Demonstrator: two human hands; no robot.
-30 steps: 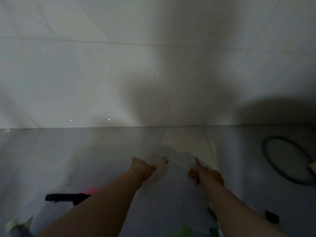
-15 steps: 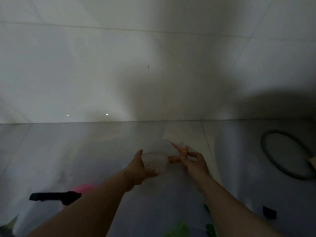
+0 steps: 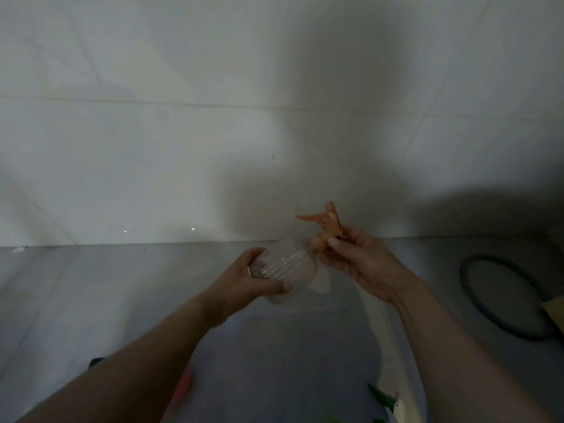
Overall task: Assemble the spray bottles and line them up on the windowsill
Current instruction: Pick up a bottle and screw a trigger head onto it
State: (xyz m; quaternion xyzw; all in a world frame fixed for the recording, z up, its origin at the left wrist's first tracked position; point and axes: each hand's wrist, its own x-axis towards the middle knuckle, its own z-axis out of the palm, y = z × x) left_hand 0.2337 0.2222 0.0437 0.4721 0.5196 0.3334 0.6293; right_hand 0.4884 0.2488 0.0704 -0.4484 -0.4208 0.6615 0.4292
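Note:
A clear ribbed plastic bottle (image 3: 287, 265) lies on its side in the air, gripped around its base by my left hand (image 3: 244, 282). My right hand (image 3: 360, 264) pinches an orange spray trigger head (image 3: 328, 222) at the bottle's neck, with the trigger pointing up and to the left. Whether the head is screwed on or only touching the neck cannot be told. Both hands are raised above the grey floor in front of a white tiled wall.
A dark hoop (image 3: 500, 297) lies on the floor at the right, with a tan edge (image 3: 554, 309) beside it. A pink part (image 3: 183, 386) shows under my left forearm. Green parts (image 3: 381, 399) lie at the bottom right. The scene is dim.
Both hands have lifted the bottle off the floor. The orange spray head now stands up at the bottle's neck in my right hand. The camera has tilted, and the black sprayer at the left is hidden.

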